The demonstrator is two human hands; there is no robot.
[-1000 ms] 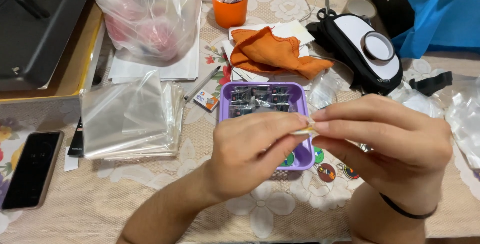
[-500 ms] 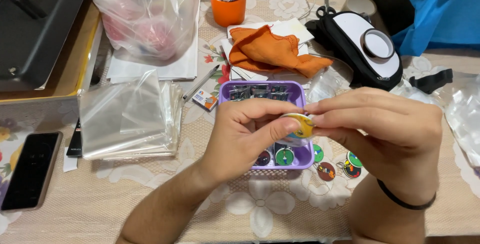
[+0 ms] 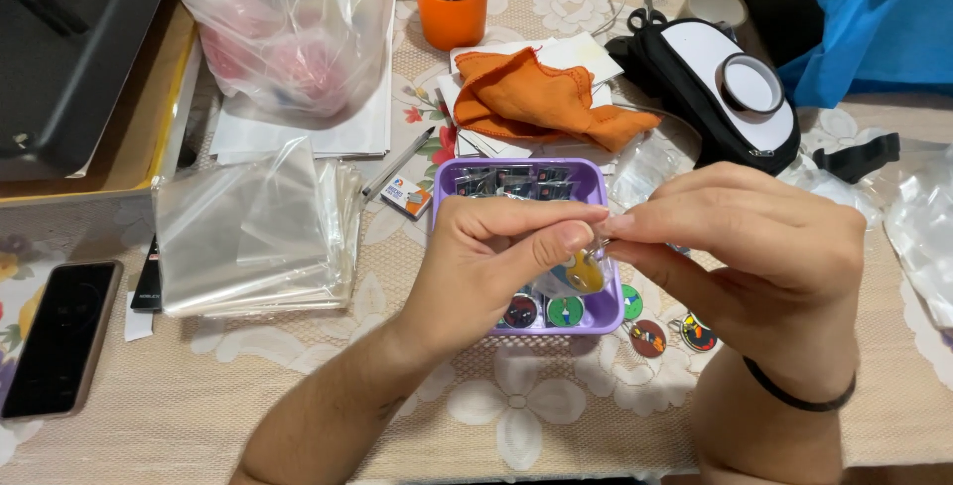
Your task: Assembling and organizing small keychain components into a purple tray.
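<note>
Small yellow charm (image 3: 584, 273): pinched between left hand (image 3: 491, 262) and right hand (image 3: 754, 247), fingertips of both closed on it, hanging downward, directly above purple basket (image 3: 596, 187). 2 hands equally near.

One basket (image 3: 594, 187), one phone (image 3: 60, 336), two hands (image 3: 486, 267).

Your left hand (image 3: 496, 267) bare, no ring visible, your forearms bare with no sleeves in view, your right hand (image 3: 764, 247) bare, thin black band (image 3: 794, 398) around your right wrist
</note>
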